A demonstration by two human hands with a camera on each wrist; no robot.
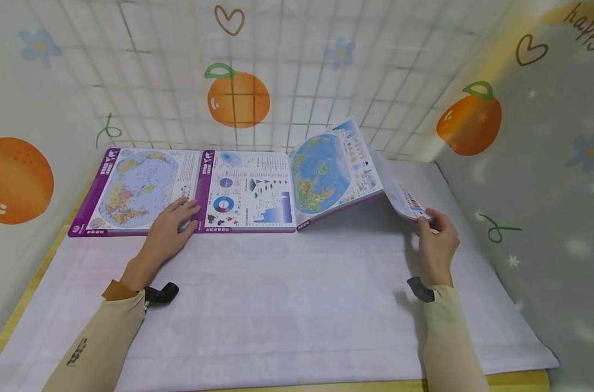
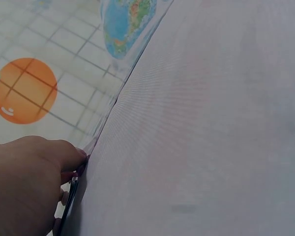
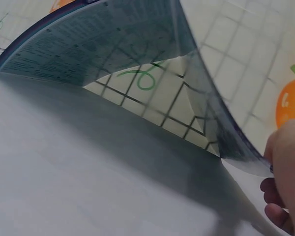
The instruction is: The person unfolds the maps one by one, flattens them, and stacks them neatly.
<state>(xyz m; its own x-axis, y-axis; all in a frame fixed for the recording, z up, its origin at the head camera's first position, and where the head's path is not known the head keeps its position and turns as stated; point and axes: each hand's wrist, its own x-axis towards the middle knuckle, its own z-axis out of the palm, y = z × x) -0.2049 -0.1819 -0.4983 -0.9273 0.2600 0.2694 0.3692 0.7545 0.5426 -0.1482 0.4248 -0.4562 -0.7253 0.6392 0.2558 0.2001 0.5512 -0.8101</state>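
A fold-out world map (image 1: pixel 247 190) with purple strips and printed charts lies across the far part of the table. Its left panel (image 1: pixel 140 190) shows a world map beside a purple strip. My left hand (image 1: pixel 166 234) rests there with fingers spread over the second purple strip; in the left wrist view the thumb (image 2: pixel 71 155) is at the panel's edge. Further right, a blue map panel (image 1: pixel 326 174) tilts up off the table. My right hand (image 1: pixel 439 239) pinches the near corner of the bent end panel (image 1: pixel 399 196), which slopes down on the right.
White cloth (image 1: pixel 297 305) covers the table, whose yellow edge (image 1: pixel 365 384) shows in front. Behind stands a sheer curtain (image 1: pixel 287 71) printed with oranges, with a wire grid beyond it. More curtain (image 1: pixel 532 218) hangs along the right side.
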